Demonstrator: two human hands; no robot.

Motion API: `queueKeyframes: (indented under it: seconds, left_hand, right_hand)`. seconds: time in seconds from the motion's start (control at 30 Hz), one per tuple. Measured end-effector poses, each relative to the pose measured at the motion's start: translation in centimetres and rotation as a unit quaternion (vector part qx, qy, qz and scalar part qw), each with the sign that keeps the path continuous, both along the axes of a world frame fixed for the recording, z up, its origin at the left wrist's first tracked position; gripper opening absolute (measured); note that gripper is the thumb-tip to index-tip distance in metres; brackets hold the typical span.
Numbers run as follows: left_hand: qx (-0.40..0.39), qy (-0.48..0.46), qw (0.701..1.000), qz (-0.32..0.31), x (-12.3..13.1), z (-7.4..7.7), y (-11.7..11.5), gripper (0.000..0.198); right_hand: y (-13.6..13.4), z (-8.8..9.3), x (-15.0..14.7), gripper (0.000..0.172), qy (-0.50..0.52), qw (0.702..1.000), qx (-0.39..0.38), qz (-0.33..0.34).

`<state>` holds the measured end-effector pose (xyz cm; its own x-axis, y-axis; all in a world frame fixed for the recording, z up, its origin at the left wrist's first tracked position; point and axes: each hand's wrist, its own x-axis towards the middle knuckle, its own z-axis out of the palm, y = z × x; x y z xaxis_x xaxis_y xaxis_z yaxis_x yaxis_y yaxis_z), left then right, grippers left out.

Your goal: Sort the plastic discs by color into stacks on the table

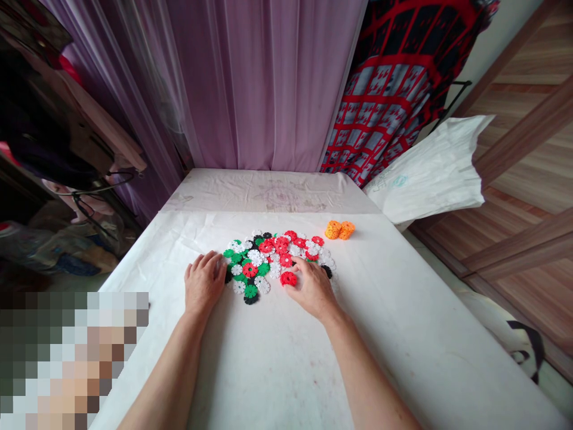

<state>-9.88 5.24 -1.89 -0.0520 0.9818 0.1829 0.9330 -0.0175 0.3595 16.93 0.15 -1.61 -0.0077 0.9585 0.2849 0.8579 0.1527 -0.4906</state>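
A heap of flat flower-shaped plastic discs (268, 260) in red, green, white and black lies on a white-covered table (277, 358). My left hand (203, 280) rests palm down at the heap's left edge, fingers stretched flat and touching the green and black discs. My right hand (313, 289) sits at the heap's right side, its fingers curled over the pieces, with a red disc (288, 278) by the thumb. Whether the fingers grip a piece is hidden. A small stack of orange discs (339, 230) lies apart at the back right.
Purple curtains (250, 89) hang behind the table. A red, black and grey patterned cloth (389, 101) hangs at the back right, with a white plastic bag (430, 173) beside the table. Dark clutter stands on the left. Wooden panelling is on the right.
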Motion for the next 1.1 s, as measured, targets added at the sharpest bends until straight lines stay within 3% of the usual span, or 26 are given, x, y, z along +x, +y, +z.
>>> queueKeyframes:
  seconds: [0.23,0.4,0.63,0.87,1.1]
  left_hand:
    - [0.012,-0.005,1.000,0.001,0.0,-0.1,0.0,0.040]
    - [0.025,-0.007,1.000,0.003,0.0,-0.1,0.0,0.038]
    - [0.007,-0.007,1.000,0.000,0.1,0.1,-0.1,0.040]
    - [0.011,-0.014,1.000,0.005,0.1,0.0,-0.2,0.039]
    - [0.020,-0.014,1.000,0.004,0.1,-0.2,-0.2,0.038]
  right_hand:
    - [-0.2,0.2,0.4,0.055,0.008,1.000,0.001,0.009]
    - [1.5,0.4,0.6,0.031,0.000,0.999,0.025,-0.026]
    - [4.2,2.5,-0.1,0.020,-0.095,0.994,-0.054,-0.019]
    - [4.8,3.3,-0.2,0.028,-0.166,0.984,-0.067,0.016]
    - [4.8,3.5,-0.4,0.021,-0.191,0.980,-0.054,0.026]
